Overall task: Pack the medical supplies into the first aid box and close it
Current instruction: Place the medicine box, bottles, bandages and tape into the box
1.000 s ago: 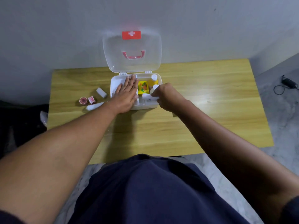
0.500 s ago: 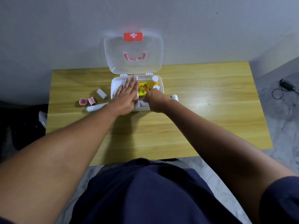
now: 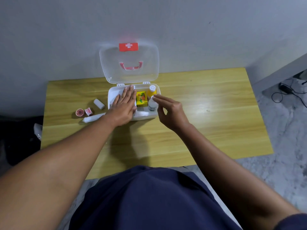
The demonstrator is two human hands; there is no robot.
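The white first aid box [image 3: 144, 116] stands open at the table's back, its clear lid [image 3: 129, 75] upright against the wall. Inside are a yellow carton [image 3: 141, 98], a yellow bottle [image 3: 152, 90] and a white bottle [image 3: 152, 105]. My left hand [image 3: 123, 105] lies flat, fingers spread, over the box's left compartment. My right hand [image 3: 171, 110] hovers at the box's right edge, fingers loose, index fingertip at the white bottle's cap. Left of the box lie a white bandage roll [image 3: 99, 103], a red tape roll [image 3: 79, 112], a small red-and-white packet [image 3: 88, 111] and a long white wrapped roll [image 3: 93, 117].
The wooden table [image 3: 207, 113] stands against a grey wall. Black cables [image 3: 285, 92] lie on the floor at the right. A pale object [image 3: 37, 130] sits on the floor beside the table's left edge.
A white bottle that lay on the table right of the box now stands inside it. My right hand has moved from the box's front to its right edge. My left hand stayed put.
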